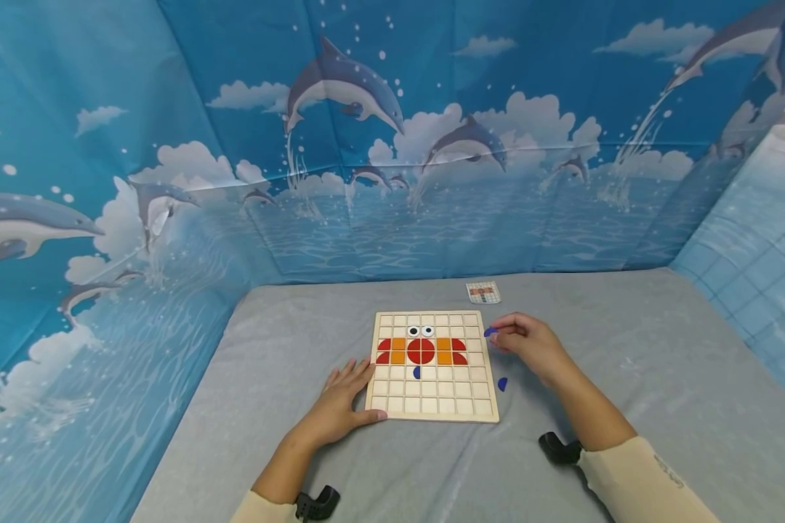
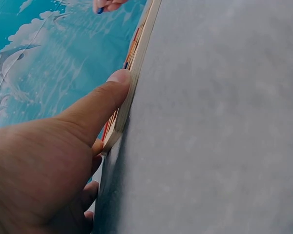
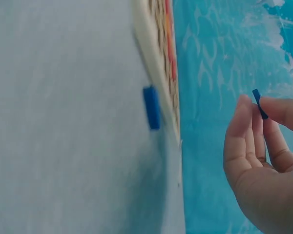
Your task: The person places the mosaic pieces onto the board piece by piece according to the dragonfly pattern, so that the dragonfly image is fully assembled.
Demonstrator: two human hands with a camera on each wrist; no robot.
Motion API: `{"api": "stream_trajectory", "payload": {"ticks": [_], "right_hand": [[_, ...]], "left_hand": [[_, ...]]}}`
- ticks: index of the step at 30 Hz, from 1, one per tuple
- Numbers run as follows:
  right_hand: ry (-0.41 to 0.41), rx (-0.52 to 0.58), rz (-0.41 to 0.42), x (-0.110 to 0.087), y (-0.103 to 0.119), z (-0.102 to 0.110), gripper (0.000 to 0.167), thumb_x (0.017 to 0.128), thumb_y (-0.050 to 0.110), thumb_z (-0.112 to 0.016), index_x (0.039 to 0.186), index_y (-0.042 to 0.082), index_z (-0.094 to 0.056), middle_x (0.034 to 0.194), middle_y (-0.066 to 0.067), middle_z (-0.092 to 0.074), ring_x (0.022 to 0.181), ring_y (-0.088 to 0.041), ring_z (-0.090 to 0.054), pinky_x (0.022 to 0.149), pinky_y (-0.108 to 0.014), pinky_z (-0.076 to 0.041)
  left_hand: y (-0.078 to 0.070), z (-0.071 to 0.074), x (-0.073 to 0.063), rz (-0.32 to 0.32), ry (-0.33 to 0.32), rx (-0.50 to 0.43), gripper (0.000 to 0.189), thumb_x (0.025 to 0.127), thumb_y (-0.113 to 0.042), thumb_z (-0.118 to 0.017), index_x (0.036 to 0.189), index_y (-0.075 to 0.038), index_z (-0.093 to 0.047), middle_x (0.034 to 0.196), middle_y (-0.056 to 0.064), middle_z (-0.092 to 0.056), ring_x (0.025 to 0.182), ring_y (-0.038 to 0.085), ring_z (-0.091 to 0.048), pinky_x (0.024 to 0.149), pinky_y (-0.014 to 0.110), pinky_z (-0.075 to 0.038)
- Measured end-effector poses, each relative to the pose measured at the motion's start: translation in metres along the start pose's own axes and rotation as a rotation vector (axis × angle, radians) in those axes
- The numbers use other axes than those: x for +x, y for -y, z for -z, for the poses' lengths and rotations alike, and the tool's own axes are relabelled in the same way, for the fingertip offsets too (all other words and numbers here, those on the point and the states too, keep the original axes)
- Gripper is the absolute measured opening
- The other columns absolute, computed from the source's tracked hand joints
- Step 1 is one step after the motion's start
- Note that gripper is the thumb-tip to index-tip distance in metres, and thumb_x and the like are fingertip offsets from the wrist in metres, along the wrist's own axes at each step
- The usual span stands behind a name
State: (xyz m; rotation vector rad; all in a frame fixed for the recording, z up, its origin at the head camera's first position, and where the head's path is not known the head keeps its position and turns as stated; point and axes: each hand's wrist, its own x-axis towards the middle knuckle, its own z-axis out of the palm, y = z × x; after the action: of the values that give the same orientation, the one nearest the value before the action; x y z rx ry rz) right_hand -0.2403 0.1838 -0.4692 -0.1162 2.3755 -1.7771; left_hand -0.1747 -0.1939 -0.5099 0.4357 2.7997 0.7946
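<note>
A square wooden grid board [image 1: 445, 405] lies on the grey cloth, with red, orange and eye-printed pieces set in its cells. Below the red circle [image 1: 421, 351] sits one blue half-round piece [image 1: 417, 373]. My left hand [image 1: 341, 404] rests along the board's left edge, fingers spread, thumb at the near left corner. Just past the board's right edge, my right hand [image 1: 528, 344] pinches another blue half-round piece [image 3: 260, 104] between thumb and fingertips, raised off the cloth. A third blue half-round piece [image 1: 502, 384] lies on the cloth by the board's right side.
A small printed pattern card [image 1: 483, 293] lies behind the board at its far right. The grey cloth [image 1: 288, 327] spreads around the board, and a dolphin-print backdrop [image 1: 379, 218] hangs along the back and sides. Black wrist cameras are strapped to both wrists.
</note>
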Motion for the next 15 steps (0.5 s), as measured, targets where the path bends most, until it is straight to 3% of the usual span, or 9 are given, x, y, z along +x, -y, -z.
{"api": "stream_trajectory", "payload": {"ticks": [7, 15], "right_hand": [[0.081, 0.083, 0.017, -0.006, 0.01, -0.016, 0.031, 0.099, 0.011, -0.06, 0.125, -0.007, -0.059, 0.114, -0.02, -0.063, 0.097, -0.018, -0.072, 0.093, -0.039, -0.06], [0.168, 0.042, 0.005, -0.005, 0.013, -0.037, 0.029, 0.098, 0.008, -0.059, 0.124, -0.005, -0.061, 0.117, -0.023, -0.068, 0.099, -0.028, -0.073, 0.093, -0.042, -0.06]], "left_hand": [[0.0, -0.001, -0.001, -0.009, -0.003, -0.004, 0.095, 0.085, -0.057, -0.074, 0.16, -0.017, -0.032, 0.169, 0.001, -0.025, 0.159, 0.031, -0.012, 0.128, 0.058, -0.006], [-0.001, 0.0, -0.002, -0.012, -0.003, -0.009, 0.094, 0.085, -0.056, -0.075, 0.16, -0.016, -0.033, 0.168, 0.001, -0.026, 0.159, 0.032, -0.011, 0.128, 0.058, -0.006]]}}
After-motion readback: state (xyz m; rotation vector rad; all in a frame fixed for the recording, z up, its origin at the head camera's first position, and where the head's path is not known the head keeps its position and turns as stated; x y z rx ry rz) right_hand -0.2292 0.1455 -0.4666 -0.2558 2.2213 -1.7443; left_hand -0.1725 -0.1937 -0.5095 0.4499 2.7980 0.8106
